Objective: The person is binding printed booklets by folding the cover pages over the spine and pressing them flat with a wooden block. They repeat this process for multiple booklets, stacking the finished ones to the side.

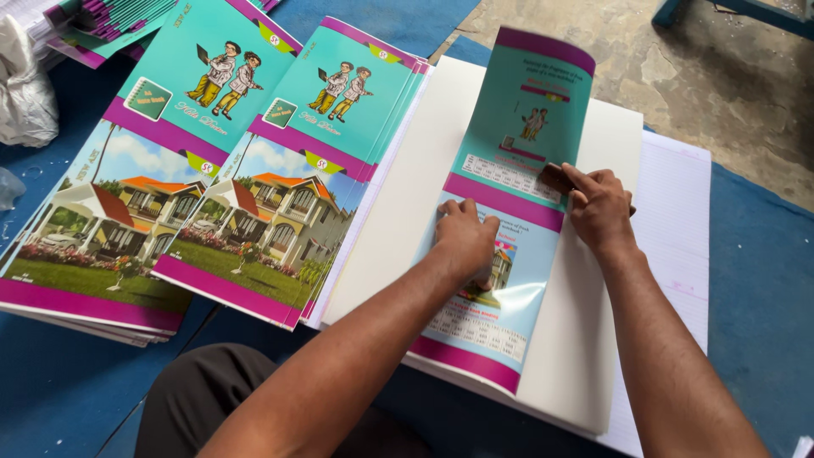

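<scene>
A folded notebook cover sheet (509, 153), teal and light blue with purple bands, lies on a stack of white sheets (398, 212); its far end curls up. My left hand (465, 236) presses flat on the cover's middle. My right hand (599, 203) grips a small dark brown block (556, 176) and holds it against the cover by the fold line.
Two stacks of printed covers (246, 170) with houses and cartoon children lie to the left on a blue mat (755, 280). Ruled paper (678, 203) sticks out under the white stack at right. More covers (102, 21) and a white bag (25, 85) sit far left.
</scene>
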